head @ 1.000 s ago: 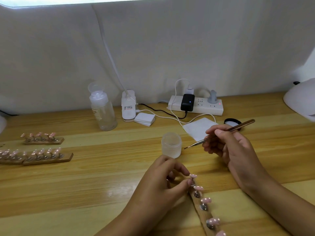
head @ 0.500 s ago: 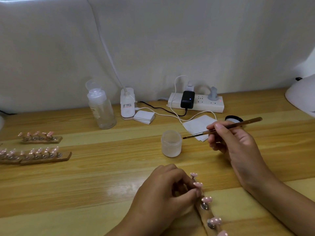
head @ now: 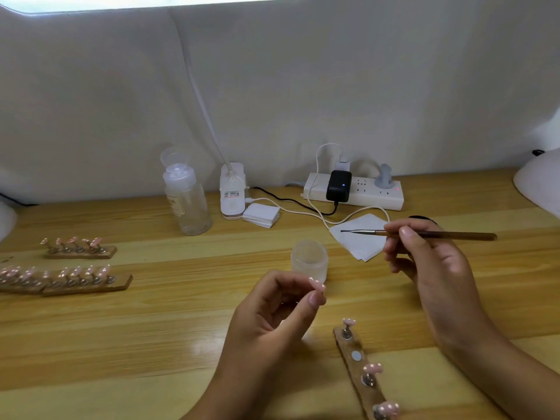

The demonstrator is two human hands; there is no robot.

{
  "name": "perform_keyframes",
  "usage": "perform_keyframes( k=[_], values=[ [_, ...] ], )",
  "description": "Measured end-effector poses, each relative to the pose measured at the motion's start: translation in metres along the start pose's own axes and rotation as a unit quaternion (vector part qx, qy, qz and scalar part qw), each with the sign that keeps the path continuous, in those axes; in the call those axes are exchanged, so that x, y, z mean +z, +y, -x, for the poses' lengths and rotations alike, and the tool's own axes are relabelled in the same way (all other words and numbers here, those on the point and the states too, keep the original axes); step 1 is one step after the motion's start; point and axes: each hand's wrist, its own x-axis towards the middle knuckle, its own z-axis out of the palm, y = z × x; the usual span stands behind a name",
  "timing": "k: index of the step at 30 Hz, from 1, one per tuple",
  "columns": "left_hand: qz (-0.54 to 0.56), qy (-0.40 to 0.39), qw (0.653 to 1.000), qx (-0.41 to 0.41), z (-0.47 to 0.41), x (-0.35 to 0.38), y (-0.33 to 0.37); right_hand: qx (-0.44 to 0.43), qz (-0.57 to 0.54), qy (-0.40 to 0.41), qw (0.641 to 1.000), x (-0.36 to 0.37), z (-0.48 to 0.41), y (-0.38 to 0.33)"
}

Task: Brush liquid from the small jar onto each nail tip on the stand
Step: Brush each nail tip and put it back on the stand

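A small frosted jar (head: 309, 261) stands open at the middle of the wooden table. My right hand (head: 424, 262) pinches a thin brown brush (head: 424, 234), held level with its tip pointing left above a white wipe. My left hand (head: 272, 310) is raised off the table and grips a pink dotted nail tip (head: 318, 284) on its peg between thumb and fingers, just in front of the jar. The wooden stand (head: 359, 369) lies at the lower right with three pink tips on it and one bare magnet spot second from the far end.
Two more wooden stands with pink tips (head: 80, 251) (head: 65, 281) lie at the left. At the back stand a clear bottle (head: 188, 201), a white lamp base (head: 232, 190), a pad stack (head: 261, 215), a power strip (head: 354, 192) with cables, a white wipe (head: 360, 245) and a white dome (head: 539, 186).
My left hand has lifted a nail tip off the stand, leaving a bare magnet spot. My right hand has raised the brush and turned it level, away from the jar.
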Motion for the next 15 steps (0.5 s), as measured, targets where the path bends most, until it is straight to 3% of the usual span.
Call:
perform_keyframes(
  k=[5,11,15],
  values=[
    [-0.017,0.026,0.999,-0.023,-0.006,-0.003,-0.002,-0.042,0.022,-0.009,0.999,0.002,0.002,-0.001],
    [0.133,0.022,0.983,-0.124,-0.015,-0.007,-0.007,-0.091,0.074,-0.046,0.992,0.007,0.009,-0.004],
    [0.185,0.011,0.972,-0.148,-0.019,-0.009,-0.007,-0.121,0.117,-0.065,0.984,0.010,0.013,-0.008]
  ],
)
